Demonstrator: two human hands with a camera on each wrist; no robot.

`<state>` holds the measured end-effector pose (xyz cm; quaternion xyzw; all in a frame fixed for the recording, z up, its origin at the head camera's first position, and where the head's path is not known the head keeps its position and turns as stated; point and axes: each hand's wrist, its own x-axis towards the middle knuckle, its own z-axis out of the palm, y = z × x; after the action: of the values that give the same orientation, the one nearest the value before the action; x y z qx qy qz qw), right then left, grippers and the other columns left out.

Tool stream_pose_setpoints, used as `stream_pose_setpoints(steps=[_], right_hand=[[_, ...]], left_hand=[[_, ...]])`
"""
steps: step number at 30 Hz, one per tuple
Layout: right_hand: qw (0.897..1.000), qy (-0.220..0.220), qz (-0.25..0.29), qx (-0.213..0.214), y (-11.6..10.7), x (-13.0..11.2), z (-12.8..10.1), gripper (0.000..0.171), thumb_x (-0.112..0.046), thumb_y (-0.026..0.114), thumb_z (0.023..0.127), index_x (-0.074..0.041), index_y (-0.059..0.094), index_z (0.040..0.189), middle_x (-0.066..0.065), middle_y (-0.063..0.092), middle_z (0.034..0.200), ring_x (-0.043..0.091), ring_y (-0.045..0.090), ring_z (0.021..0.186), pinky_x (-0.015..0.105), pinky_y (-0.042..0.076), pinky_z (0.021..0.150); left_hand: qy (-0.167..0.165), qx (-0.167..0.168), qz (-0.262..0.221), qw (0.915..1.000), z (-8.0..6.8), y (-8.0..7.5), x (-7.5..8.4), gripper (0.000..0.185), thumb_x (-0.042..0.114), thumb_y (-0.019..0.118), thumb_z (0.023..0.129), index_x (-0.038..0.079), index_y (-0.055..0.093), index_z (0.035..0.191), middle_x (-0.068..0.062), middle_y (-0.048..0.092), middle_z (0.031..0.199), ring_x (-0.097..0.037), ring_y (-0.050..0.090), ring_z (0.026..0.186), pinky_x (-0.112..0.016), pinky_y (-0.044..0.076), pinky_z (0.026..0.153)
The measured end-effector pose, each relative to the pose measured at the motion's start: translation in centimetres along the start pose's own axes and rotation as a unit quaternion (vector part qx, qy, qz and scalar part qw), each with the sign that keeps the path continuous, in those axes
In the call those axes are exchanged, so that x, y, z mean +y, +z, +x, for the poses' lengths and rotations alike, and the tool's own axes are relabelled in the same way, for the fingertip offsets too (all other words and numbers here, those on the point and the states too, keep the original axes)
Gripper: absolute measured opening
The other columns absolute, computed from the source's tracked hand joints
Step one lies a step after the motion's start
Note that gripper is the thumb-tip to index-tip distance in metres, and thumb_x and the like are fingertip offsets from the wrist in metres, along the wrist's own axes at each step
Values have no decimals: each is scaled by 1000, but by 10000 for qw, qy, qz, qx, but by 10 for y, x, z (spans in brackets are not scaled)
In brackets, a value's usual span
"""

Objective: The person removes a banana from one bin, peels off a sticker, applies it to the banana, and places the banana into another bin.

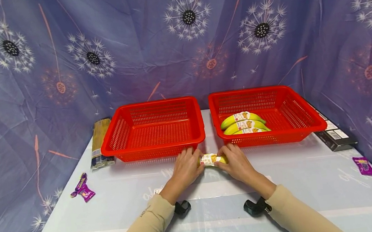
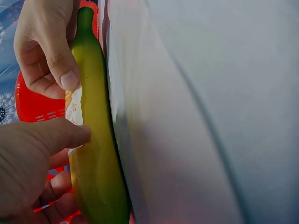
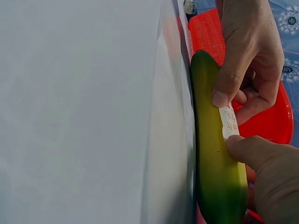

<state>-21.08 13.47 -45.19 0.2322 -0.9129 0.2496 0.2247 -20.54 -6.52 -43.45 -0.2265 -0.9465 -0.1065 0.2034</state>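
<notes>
A yellow-green banana [image 2: 96, 154] with a printed white label [image 1: 209, 160] lies crosswise on the table, in front of the gap between two red baskets. My left hand [image 1: 186, 166] grips its left part, thumb on the near side by the label. At the other end my right hand [image 1: 235, 162] holds it between thumb and fingers. Both wrist views show the two thumbs pressing at the label's edge, close to each other. In the right basket [image 1: 292, 131] lie several labelled bananas [image 1: 243, 125], side by side at its left. The left basket [image 1: 155, 150] holds nothing.
Left of the baskets lies a pack of dry noodles [image 1: 101, 142]. Purple wrapped candies [image 1: 84, 188] are at the table's left, and a purple packet [image 1: 364, 166] at its right. A black box [image 1: 335, 136] sits beside the right basket. A dandelion-print curtain [image 1: 148, 39] hangs behind.
</notes>
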Motion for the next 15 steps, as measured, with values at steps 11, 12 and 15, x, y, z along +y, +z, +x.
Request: stream_pose_setpoints(steps=[11, 12, 15], right_hand=[[9996, 98, -229, -121, -1, -3, 0, 33, -25, 83, 69, -12, 65, 93, 4, 55, 84, 19, 47, 77, 27, 34, 65], [9995, 84, -284, -120, 0, -4, 1, 33, -25, 83, 68, -12, 64, 92, 4, 55, 84, 19, 47, 77, 27, 34, 65], [9992, -9, -371, -123, 1, -4, 2, 32, -23, 83, 69, -12, 62, 91, 5, 54, 83, 20, 47, 76, 28, 34, 66]], left_hand=[[-41, 9, 98, 9999, 0, 0, 1, 26, 27, 72, 77, 16, 60, 98, -3, 59, 85, -22, 55, 79, -30, 39, 64], [-41, 9, 116, 9999, 0, 0, 1, 26, 27, 72, 77, 16, 60, 97, -3, 59, 85, -22, 55, 79, -30, 39, 63], [-59, -54, 99, 9999, 2, 0, 2, 27, 27, 72, 76, 16, 60, 97, -3, 58, 83, -22, 53, 77, -29, 38, 62]])
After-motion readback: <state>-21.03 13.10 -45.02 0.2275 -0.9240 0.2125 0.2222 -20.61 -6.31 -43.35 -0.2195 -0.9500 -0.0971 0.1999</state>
